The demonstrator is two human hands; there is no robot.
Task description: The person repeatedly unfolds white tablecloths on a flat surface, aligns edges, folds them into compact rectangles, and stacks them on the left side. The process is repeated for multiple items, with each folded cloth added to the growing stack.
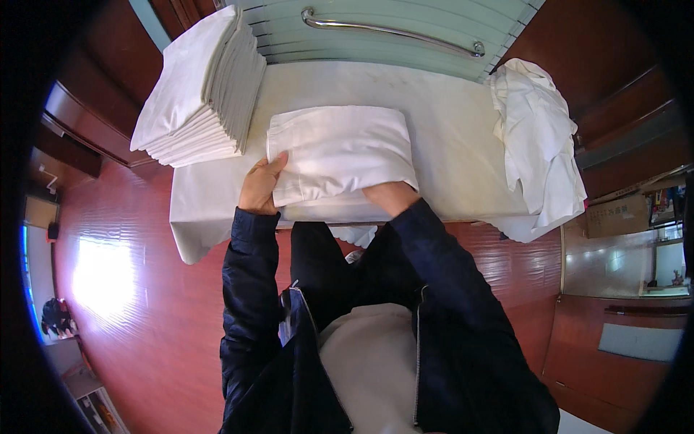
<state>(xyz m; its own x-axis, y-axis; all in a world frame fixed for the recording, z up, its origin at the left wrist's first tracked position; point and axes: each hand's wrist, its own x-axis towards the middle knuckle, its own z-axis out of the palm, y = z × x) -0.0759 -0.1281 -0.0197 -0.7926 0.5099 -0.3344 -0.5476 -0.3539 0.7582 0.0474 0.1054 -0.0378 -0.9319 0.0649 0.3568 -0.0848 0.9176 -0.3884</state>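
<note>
A folded white cloth (341, 144) lies before me on a table (450, 141) draped in a white cover. My left hand (263, 184) pinches its left edge, thumb on top and the other fingers mostly hidden beneath. My right hand (391, 196) reaches under the cloth at its near right corner; the fingers are covered by the fabric, so their grip is hidden. Left of the cloth stands a tall stack of folded white cloths (200, 92). At the table's right end a loose, crumpled heap of white cloth (537, 141) hangs partly over the edge.
A pale green panel with a metal bar handle (396, 33) rises behind the table. The table cover (200, 217) droops over the near left corner. Reddish flooring (146, 347) spreads to the left. A cardboard box (618, 216) is at the far right, near wooden furniture.
</note>
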